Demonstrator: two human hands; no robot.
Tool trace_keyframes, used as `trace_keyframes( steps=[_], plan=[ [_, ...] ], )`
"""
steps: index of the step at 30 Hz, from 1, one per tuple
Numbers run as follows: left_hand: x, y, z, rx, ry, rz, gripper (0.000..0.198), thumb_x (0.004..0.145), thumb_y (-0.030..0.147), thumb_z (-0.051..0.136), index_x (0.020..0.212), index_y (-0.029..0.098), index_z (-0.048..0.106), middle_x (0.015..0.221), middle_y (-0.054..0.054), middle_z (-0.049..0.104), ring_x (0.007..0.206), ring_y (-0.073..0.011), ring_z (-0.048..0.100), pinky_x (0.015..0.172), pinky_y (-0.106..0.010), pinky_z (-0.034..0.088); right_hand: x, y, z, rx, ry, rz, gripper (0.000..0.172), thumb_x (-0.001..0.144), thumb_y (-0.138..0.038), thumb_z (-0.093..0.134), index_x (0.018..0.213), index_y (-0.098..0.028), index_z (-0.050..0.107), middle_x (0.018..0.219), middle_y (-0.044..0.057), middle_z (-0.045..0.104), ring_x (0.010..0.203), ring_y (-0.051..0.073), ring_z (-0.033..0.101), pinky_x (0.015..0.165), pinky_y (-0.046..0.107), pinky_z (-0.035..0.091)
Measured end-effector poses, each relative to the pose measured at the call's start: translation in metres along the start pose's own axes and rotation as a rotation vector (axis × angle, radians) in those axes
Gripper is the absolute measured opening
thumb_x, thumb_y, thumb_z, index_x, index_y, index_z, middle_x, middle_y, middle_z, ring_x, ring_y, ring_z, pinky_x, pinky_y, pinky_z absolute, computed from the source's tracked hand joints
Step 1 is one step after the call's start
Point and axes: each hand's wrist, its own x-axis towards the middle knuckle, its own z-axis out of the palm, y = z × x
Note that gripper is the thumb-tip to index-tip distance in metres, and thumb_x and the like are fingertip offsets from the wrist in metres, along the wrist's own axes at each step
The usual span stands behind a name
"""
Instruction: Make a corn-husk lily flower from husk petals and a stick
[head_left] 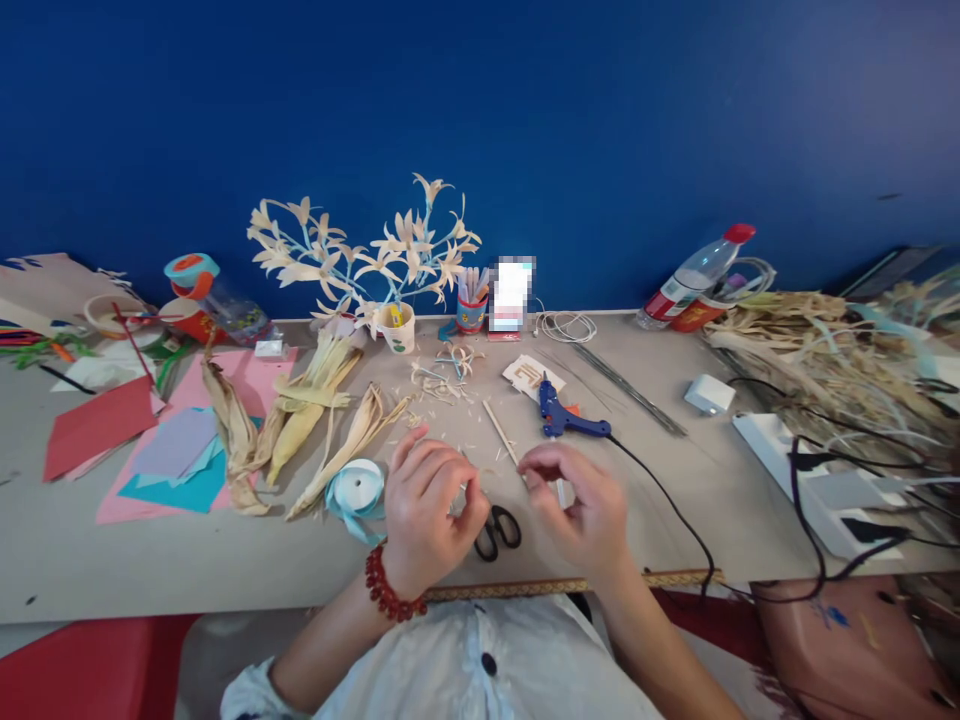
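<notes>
My left hand (433, 505), with a red bead bracelet at the wrist, is curled in a pinch just above black-handled scissors (498, 530). My right hand (577, 505) is also pinched, its fingertips close to a thin wooden stick (500, 432) and a small white piece; what either hand holds is too small to make out. A roll of light blue ribbon (356, 490) lies just left of my left hand. A blue glue gun (566, 418) rests beyond my right hand, its black cord running off to the right.
Dried corn husks (300, 420) and coloured paper sheets (172, 450) lie at left. A cup with husk flowers (397, 325) stands at the back, with a pencil cup (471, 310), plastic bottle (694, 275), white charger (709, 393), wires (630, 390) and a husk pile (817, 350).
</notes>
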Motion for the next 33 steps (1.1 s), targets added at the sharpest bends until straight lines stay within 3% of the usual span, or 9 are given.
trace_keyframes(
  steps=[4, 8, 12, 14, 18, 22, 25, 30, 33],
  plan=[
    [0.000, 0.002, 0.001, -0.015, -0.031, 0.010, 0.014, 0.077, 0.008, 0.058, 0.081, 0.022, 0.056, 0.073, 0.000, 0.066, 0.078, -0.0185, 0.062, 0.100, -0.049, 0.042, 0.000, -0.007, 0.012, 0.029, -0.106, -0.045, 0.007, 0.081, -0.016, 0.058, 0.085, -0.021, 0.059, 0.074, 0.001, 0.065, 0.062, 0.015, 0.060, 0.061, 0.027, 0.049],
    [-0.002, 0.001, 0.000, -0.012, -0.017, 0.008, 0.015, 0.077, 0.007, 0.058, 0.081, 0.022, 0.056, 0.073, 0.000, 0.066, 0.077, -0.0185, 0.062, 0.100, -0.050, 0.042, 0.004, -0.004, 0.012, -0.012, -0.011, -0.071, 0.012, 0.080, -0.011, 0.056, 0.074, -0.022, 0.057, 0.066, -0.001, 0.063, 0.058, 0.013, 0.058, 0.058, 0.025, 0.047],
    [-0.001, -0.004, -0.002, -0.017, 0.022, 0.002, 0.015, 0.079, 0.008, 0.058, 0.082, 0.023, 0.057, 0.073, 0.001, 0.066, 0.076, -0.0183, 0.063, 0.098, -0.050, 0.043, 0.005, 0.000, -0.002, 0.033, 0.071, 0.072, 0.011, 0.081, -0.016, 0.056, 0.072, -0.021, 0.060, 0.066, 0.001, 0.064, 0.059, 0.015, 0.058, 0.058, 0.026, 0.047],
    [-0.001, -0.006, -0.002, -0.030, 0.036, 0.023, 0.016, 0.079, 0.008, 0.058, 0.085, 0.023, 0.058, 0.076, 0.000, 0.068, 0.077, -0.0182, 0.064, 0.100, -0.051, 0.042, 0.003, -0.001, -0.003, 0.245, -0.036, 0.218, 0.011, 0.085, -0.023, 0.057, 0.075, -0.019, 0.062, 0.069, 0.002, 0.064, 0.059, 0.015, 0.059, 0.056, 0.025, 0.048],
    [-0.005, -0.009, 0.001, -0.051, 0.062, 0.081, 0.018, 0.081, 0.008, 0.059, 0.091, 0.023, 0.061, 0.081, -0.001, 0.071, 0.083, -0.0191, 0.066, 0.105, -0.055, 0.038, -0.006, -0.005, 0.013, 0.917, -0.318, 0.556, 0.024, 0.086, -0.041, 0.061, 0.079, -0.018, 0.062, 0.069, 0.001, 0.064, 0.050, 0.011, 0.057, 0.048, 0.023, 0.048],
    [-0.010, -0.014, 0.004, -0.055, 0.080, 0.135, 0.020, 0.083, 0.012, 0.059, 0.098, 0.025, 0.062, 0.087, -0.002, 0.073, 0.089, -0.0212, 0.068, 0.106, -0.056, 0.037, -0.011, -0.008, 0.027, 1.223, -0.341, 0.779, 0.028, 0.078, -0.041, 0.073, 0.073, -0.018, 0.058, 0.061, -0.002, 0.061, 0.040, 0.007, 0.047, 0.040, 0.018, 0.043],
    [-0.012, -0.018, 0.005, -0.054, 0.070, 0.124, 0.023, 0.084, 0.011, 0.057, 0.102, 0.025, 0.062, 0.092, -0.003, 0.073, 0.093, -0.0222, 0.068, 0.106, -0.058, 0.037, -0.012, -0.007, 0.026, 1.205, -0.317, 0.792, 0.027, 0.074, -0.036, 0.077, 0.073, -0.018, 0.058, 0.059, -0.002, 0.062, 0.039, 0.006, 0.045, 0.039, 0.018, 0.042],
    [-0.011, -0.019, 0.004, -0.211, -0.029, -0.108, 0.026, 0.089, 0.013, 0.050, 0.113, 0.021, 0.058, 0.105, -0.008, 0.069, 0.104, -0.0228, 0.064, 0.101, -0.051, 0.047, -0.009, -0.007, 0.017, 0.964, -0.282, 0.641, 0.023, 0.077, -0.036, 0.074, 0.077, -0.018, 0.061, 0.066, -0.001, 0.065, 0.045, 0.008, 0.054, 0.046, 0.021, 0.047],
    [-0.011, -0.017, 0.002, -0.243, -0.076, -0.068, 0.035, 0.088, 0.014, 0.052, 0.122, 0.021, 0.053, 0.116, -0.011, 0.065, 0.113, -0.0246, 0.060, 0.103, -0.052, 0.045, -0.008, -0.006, 0.016, 0.885, -0.313, 0.586, 0.022, 0.079, -0.038, 0.072, 0.079, -0.018, 0.061, 0.068, 0.000, 0.065, 0.047, 0.009, 0.055, 0.045, 0.021, 0.046]
  ],
)
